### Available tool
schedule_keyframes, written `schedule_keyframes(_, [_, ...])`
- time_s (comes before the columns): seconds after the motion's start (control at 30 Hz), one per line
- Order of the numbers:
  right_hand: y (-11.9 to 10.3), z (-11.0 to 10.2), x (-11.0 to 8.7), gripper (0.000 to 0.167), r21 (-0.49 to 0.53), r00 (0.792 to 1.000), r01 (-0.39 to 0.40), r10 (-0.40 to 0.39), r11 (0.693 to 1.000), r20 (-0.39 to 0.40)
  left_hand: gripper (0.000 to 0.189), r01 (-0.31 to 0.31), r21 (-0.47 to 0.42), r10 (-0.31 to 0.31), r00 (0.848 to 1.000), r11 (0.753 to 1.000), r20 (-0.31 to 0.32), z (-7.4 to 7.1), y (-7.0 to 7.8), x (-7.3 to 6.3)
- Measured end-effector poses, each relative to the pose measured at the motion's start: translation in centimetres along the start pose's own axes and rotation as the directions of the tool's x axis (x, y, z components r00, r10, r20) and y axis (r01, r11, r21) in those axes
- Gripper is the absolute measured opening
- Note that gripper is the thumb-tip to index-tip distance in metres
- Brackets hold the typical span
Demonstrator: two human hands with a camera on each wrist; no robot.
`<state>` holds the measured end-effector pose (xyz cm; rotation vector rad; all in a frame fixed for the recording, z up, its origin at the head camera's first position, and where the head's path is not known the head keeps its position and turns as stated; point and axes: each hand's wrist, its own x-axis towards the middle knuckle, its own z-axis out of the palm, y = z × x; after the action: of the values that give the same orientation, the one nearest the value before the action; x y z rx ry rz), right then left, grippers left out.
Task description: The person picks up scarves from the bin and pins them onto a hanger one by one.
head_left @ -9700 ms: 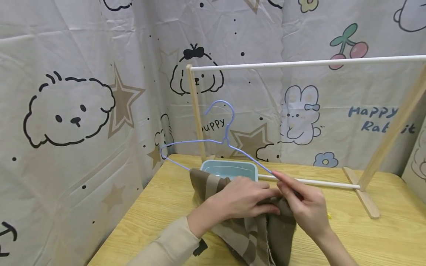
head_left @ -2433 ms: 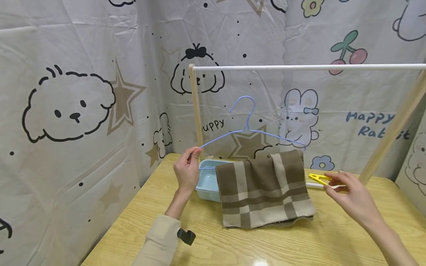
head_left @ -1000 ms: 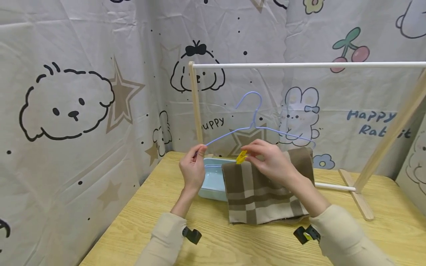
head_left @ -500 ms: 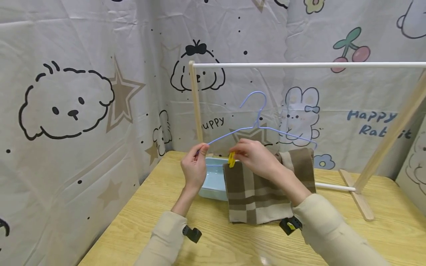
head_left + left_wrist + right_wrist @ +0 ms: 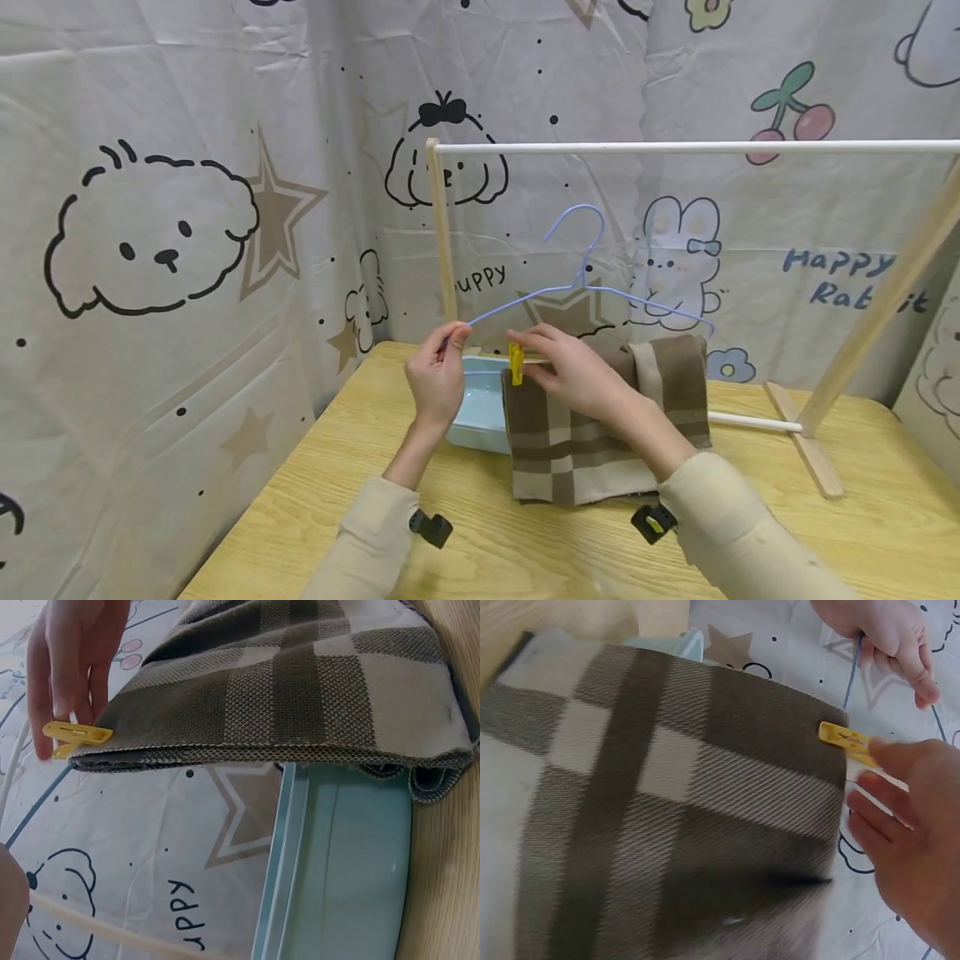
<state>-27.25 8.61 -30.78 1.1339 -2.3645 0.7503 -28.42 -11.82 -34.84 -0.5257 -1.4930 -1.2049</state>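
Note:
A brown and beige plaid cloth (image 5: 540, 433) hangs folded over the lower bar of a thin blue wire hanger (image 5: 525, 296). My left hand (image 5: 437, 375) grips the hanger's left end. At the cloth's upper left corner sits a yellow clothespin (image 5: 516, 364), its jaws over the edge and its handles spread apart. My right hand (image 5: 577, 371) is at that clothespin, with the thumb (image 5: 907, 757) by the handle end and the other fingers apart from it. The right wrist view partly hides the index finger.
Behind the cloth a pale blue plastic bin (image 5: 480, 417) stands on the wooden table (image 5: 330, 475). A wooden rack with a white top rail (image 5: 675, 147) rises at the back. Its right foot (image 5: 813, 454) rests on the table. A printed curtain hangs behind.
My right hand has brought the yellow clothespin leftward onto the cloth's upper left corner, and its fingers have since spread. My left hand keeps its hold on the hanger.

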Motion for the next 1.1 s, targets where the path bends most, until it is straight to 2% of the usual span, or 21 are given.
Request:
schedule_keyframes(0.07, [0.1,-0.1,-1.0,0.044,0.018,0.997,0.036,-0.034,0.999,-0.070,0.005,-0.003,0.004,0.003,1.000,1.000,-0.006,-0.3,0.0,0.0])
schedule_keyframes(0.13, [0.2,-0.5,-2.1,0.044,0.031,0.985,0.077,-0.072,0.997,-0.158,0.005,-0.005,0.006,0.005,1.000,1.000,-0.012,-0.7,-0.1,0.1])
schedule_keyframes(0.27, [1.0,-1.7,-4.4,0.042,0.040,0.937,0.135,-0.115,0.990,-0.329,0.004,-0.016,0.033,0.017,1.000,0.999,-0.023,-1.7,-0.2,0.4])
schedule_keyframes(0.4, [2.4,-3.2,-7.0,0.046,0.077,0.892,0.119,-0.073,0.990,-0.446,0.005,-0.054,0.066,0.057,0.998,0.996,-0.039,-2.8,-0.3,0.7])
schedule_keyframes(0.47, [3.4,-3.7,-8.5,0.046,0.083,0.879,0.091,-0.041,0.992,-0.476,0.006,-0.076,0.083,0.080,0.996,0.994,-0.038,-3.3,-0.4,0.8])
schedule_keyframes(0.53, [4.5,-4.1,-10.1,0.044,0.082,0.878,0.031,0.012,0.996,-0.478,0.006,-0.096,0.098,0.100,0.994,0.991,-0.040,-3.8,-0.6,1.0])
schedule_keyframes(0.63, [6.5,-4.3,-12.4,0.037,0.082,0.884,-0.100,0.126,0.992,-0.450,0.007,-0.123,0.119,0.129,0.990,0.985,-0.050,-4.4,-1.0,1.3])
schedule_keyframes(0.7, [7.9,-4.3,-13.7,0.031,0.094,0.889,-0.197,0.218,0.976,-0.404,0.008,-0.134,0.131,0.142,0.989,0.982,-0.051,-4.7,-1.3,1.4])
schedule_keyframes(0.83, [10.6,-3.9,-15.9,0.021,0.096,0.898,-0.351,0.364,0.932,-0.246,0.008,-0.148,0.151,0.156,0.987,0.977,-0.043,-4.9,-1.6,1.5])
schedule_keyframes(0.9, [12.0,-3.4,-16.9,0.023,0.080,0.903,-0.397,0.405,0.914,-0.142,0.008,-0.148,0.156,0.157,0.987,0.977,-0.046,-5.0,-1.6,1.5])
schedule_keyframes(0.97, [13.2,-2.8,-17.9,0.026,0.066,0.899,-0.432,0.435,0.899,-0.039,0.008,-0.143,0.153,0.152,0.987,0.978,-0.051,-5.0,-1.7,1.4])
schedule_keyframes(1.1, [14.9,-2.0,-19.4,0.035,0.056,0.896,-0.438,0.430,0.897,0.110,0.007,-0.136,0.149,0.143,0.989,0.980,-0.043,-4.9,-1.8,1.3])
